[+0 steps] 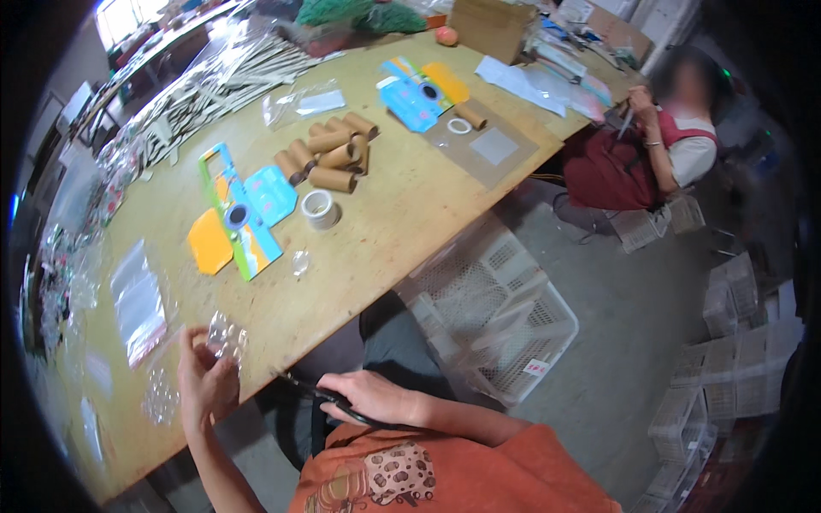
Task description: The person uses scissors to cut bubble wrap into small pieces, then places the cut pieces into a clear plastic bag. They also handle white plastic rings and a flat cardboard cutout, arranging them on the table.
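My left hand point(209, 380), at the table's near edge, pinches a clear, bumpy plastic piece point(227, 336) between thumb and fingers. In front of my body, my right hand point(366, 397) grips black-handled scissors point(306, 386), whose blades point left toward the table edge. A similar clear bumpy plastic piece point(160, 398) lies left of my left hand. Beyond it rests a stack of clear plastic bags point(138, 299). One small clear piece point(300, 262) sits alone on the wood, near a white tape roll point(319, 209).
Flat printed cardboard cut-outs point(238, 214) and several brown cardboard tubes point(333, 152) lie on the table point(359, 256). Grey-white strips point(231, 73) pile up at the far left. A white plastic crate point(505, 308) stands right of my legs. Another person point(658, 137) sits at the far right.
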Demonstrator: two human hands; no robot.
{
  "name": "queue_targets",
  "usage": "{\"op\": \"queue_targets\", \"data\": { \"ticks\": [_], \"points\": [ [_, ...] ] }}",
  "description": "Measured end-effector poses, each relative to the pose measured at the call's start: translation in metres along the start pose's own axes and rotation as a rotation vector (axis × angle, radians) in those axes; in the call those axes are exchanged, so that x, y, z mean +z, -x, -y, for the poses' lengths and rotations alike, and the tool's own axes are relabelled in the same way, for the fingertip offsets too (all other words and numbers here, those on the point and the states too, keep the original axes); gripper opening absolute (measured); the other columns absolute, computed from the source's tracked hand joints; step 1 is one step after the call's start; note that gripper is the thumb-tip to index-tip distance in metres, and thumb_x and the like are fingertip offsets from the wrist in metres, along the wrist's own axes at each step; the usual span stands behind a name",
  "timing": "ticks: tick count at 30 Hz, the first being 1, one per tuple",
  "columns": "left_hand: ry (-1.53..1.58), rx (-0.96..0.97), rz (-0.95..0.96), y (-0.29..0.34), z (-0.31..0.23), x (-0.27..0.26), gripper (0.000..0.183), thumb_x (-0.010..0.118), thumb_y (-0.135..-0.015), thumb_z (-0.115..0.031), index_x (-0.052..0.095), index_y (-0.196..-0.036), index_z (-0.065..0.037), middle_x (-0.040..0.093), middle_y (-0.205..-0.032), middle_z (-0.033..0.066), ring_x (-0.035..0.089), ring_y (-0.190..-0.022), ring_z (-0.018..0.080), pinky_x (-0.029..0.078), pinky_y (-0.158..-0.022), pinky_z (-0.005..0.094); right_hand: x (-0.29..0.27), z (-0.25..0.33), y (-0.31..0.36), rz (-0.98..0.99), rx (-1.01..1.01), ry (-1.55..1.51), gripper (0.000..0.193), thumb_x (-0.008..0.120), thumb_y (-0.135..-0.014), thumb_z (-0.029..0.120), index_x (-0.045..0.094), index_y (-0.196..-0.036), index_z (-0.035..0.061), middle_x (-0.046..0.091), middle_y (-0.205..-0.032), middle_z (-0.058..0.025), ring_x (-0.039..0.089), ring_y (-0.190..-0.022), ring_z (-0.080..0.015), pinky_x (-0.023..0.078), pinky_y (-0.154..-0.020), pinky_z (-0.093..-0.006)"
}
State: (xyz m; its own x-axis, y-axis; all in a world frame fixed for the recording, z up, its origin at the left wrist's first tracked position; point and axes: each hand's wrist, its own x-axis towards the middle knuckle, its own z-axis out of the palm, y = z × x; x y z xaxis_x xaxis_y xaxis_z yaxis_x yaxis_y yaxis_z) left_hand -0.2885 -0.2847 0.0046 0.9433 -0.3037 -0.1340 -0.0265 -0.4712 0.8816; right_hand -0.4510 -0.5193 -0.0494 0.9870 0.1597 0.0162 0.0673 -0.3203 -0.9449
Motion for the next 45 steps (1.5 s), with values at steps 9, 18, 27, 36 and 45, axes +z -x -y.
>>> {"op": "queue_targets", "data": {
  "ticks": [9,18,27,36,45],
  "points": [
    [0.546,-0.067,0.181,0.006,-0.029,0.005,0.016,0.066,-0.086,-0.010,0.062,-0.100,-0.003,0.060,-0.087,0.0004,0.052,-0.076,0.0059,0.042,-0.067,0.0199,-0.007,0.013,-0.005,0.019,0.217,-0.394,0.035,0.064,-0.092,0.031,0.053,-0.107,0.0008,0.056,-0.074,-0.0014,0.051,-0.069,-0.0067,0.044,-0.062,-0.0237],
    [0.621,-0.098,0.301,0.033,-0.020,0.003,0.012,0.068,-0.087,-0.009,0.065,-0.096,-0.002,0.066,-0.084,-0.0006,0.060,-0.076,0.0053,0.047,-0.067,0.0182,0.004,0.037,-0.026,0.163,0.152,-0.244,0.063,0.055,-0.089,0.058,0.051,-0.116,0.0015,0.056,-0.082,-0.0023,0.055,-0.073,-0.0093,0.045,-0.067,-0.0235],
    [0.634,-0.099,0.406,0.042,-0.004,-0.010,0.011,0.070,-0.085,-0.011,0.067,-0.090,-0.002,0.065,-0.079,-0.0032,0.057,-0.071,0.0020,0.044,-0.061,0.0169,0.023,0.048,-0.036,0.204,0.094,-0.118,0.062,0.059,-0.087,0.058,0.052,-0.116,0.0047,0.050,-0.082,0.0028,0.044,-0.072,-0.0067,0.038,-0.063,-0.0212],
    [0.521,-0.102,0.376,0.045,-0.001,-0.017,0.012,0.071,-0.085,-0.014,0.068,-0.089,-0.003,0.063,-0.076,-0.0052,0.054,-0.068,0.0007,0.040,-0.057,0.0166,0.032,0.052,-0.041,0.221,0.078,-0.125,0.063,0.065,-0.083,0.059,0.052,-0.115,0.0061,0.046,-0.079,0.0038,0.041,-0.070,-0.0061,0.037,-0.061,-0.0212],
    [0.360,-0.009,0.355,0.040,-0.003,-0.018,0.019,0.070,-0.086,-0.018,0.067,-0.090,0.001,0.064,-0.078,-0.0013,0.056,-0.074,0.0041,0.045,-0.065,0.0211,0.032,0.041,-0.041,0.154,0.055,-0.079,0.045,0.073,-0.083,0.042,0.055,-0.105,0.0065,0.044,-0.062,-0.0001,0.043,-0.059,-0.0094,0.039,-0.054,-0.0265]
  ]
}}
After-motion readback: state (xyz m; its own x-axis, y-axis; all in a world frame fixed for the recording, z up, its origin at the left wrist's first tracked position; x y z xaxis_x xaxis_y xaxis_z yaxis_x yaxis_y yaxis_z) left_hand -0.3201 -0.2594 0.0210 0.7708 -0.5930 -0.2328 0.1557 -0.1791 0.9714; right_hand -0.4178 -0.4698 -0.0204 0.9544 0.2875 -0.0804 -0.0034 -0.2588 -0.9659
